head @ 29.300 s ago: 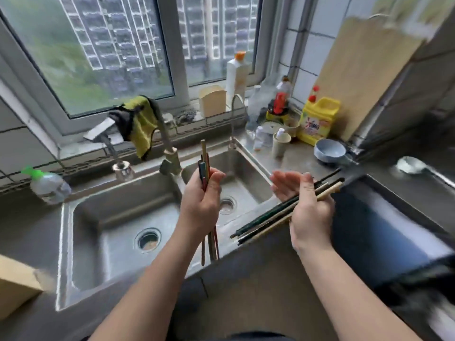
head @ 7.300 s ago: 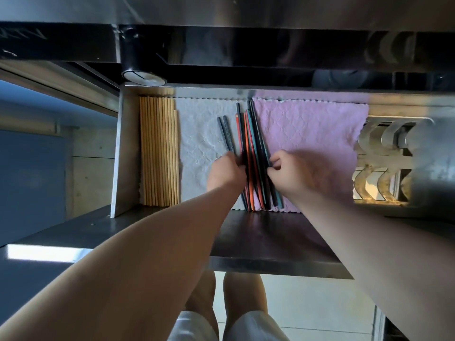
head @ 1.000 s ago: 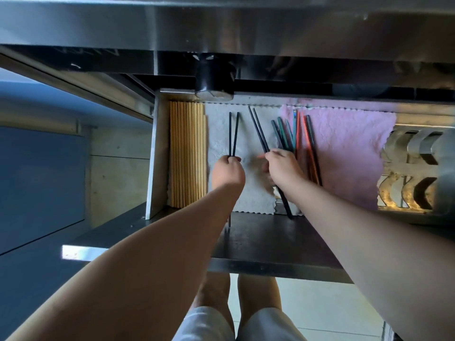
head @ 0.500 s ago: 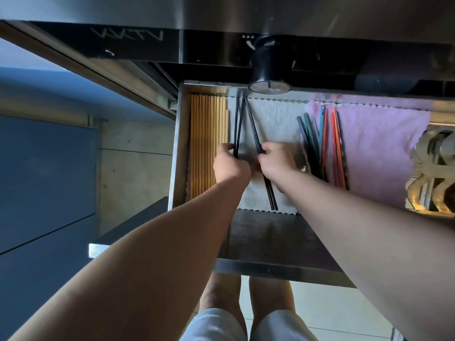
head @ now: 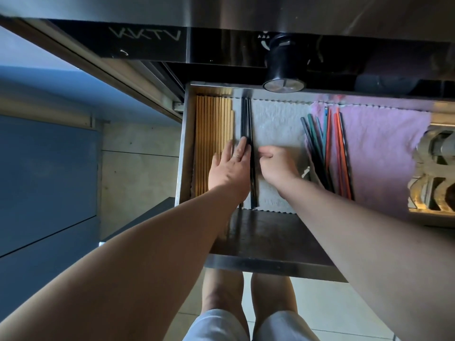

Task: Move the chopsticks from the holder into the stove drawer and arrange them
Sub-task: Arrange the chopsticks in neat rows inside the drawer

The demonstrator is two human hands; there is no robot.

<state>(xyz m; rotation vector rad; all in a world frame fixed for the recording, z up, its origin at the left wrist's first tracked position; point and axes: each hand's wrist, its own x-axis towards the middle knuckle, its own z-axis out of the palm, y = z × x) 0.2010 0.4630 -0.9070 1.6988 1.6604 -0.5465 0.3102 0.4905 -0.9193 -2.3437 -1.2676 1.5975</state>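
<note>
The stove drawer (head: pixel 183 153) stands pulled out below the stove front. A row of wooden chopsticks (head: pixel 213 129) lies along its left wall. Several black chopsticks (head: pixel 246 121) lie side by side on a white cloth (head: pixel 275 124). My left hand (head: pixel 230 168) rests flat with fingers spread, its fingertips against the left side of the black chopsticks. My right hand (head: pixel 277 164) is loosely curled on the white cloth just right of them, holding nothing. A bundle of coloured chopsticks (head: pixel 327 148) lies fanned where the white cloth meets a pink cloth (head: pixel 379 153).
A black stove knob (head: pixel 283 70) juts out over the drawer's back edge. A metal rack with curved slots (head: pixel 433 173) fills the drawer's right end. Blue cabinet doors (head: pixel 46 173) stand at the left. My legs and a tiled floor show below.
The black chopsticks that were crossed half a second ago now lie parallel together. My left hand has opened flat against them. My right hand has let go and drawn slightly right.
</note>
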